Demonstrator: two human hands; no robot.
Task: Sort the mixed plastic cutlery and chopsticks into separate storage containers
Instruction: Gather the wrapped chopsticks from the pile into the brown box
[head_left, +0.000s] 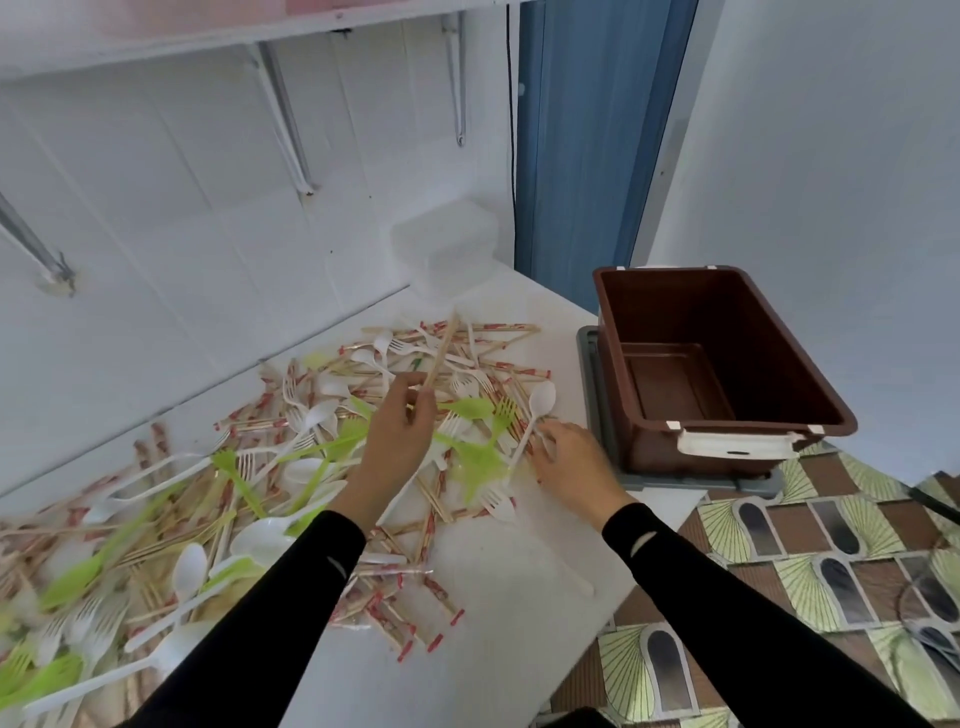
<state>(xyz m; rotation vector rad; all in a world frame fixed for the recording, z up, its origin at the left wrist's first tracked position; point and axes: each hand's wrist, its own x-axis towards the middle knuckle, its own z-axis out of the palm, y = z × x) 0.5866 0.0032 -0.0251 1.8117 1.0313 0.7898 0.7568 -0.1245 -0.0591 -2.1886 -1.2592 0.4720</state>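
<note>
Head view | your left hand (397, 439) pinches a wrapped chopstick pair (440, 353) above the pile (291, 467) | your right hand (569, 457) grips a white spoon (535, 415) beside the empty brown bin (727, 415) | risk: dropping both together mixes types; tangled forks may drag out.

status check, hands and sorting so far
Left hand pinching chopsticks above pile. Right hand gripping white spoon. Brown bin looks empty. Nothing blocking.
</note>
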